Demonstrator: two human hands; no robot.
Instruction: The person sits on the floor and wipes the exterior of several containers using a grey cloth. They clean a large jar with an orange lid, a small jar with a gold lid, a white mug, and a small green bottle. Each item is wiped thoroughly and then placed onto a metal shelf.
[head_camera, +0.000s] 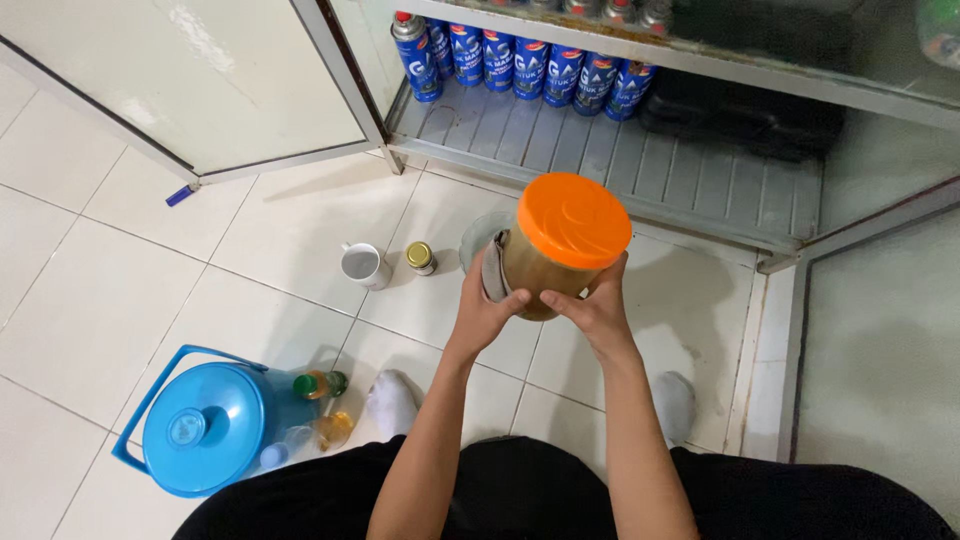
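Holding a jar (560, 255) with an orange lid (574, 220) between both hands, raised above the white tiled floor (120, 300) in front of an open glass-door cabinet (640, 160). Left hand (487, 305) wrapped around the jar's left side, fingers curled against the wall, a grey cloth (493, 268) pressed between palm and jar. Right hand (595, 305) cupped under the lower right of the jar, fingers closed on it, thumb laid across the front. Jar tilted, lid turned toward the camera; brownish contents visible through the wall. On the floor to the left: white mug (362, 265), small gold-capped bottle (420, 257), blue lidded bucket (200, 430). Blue canisters (520, 60) ranked on the cabinet's lowest shelf.
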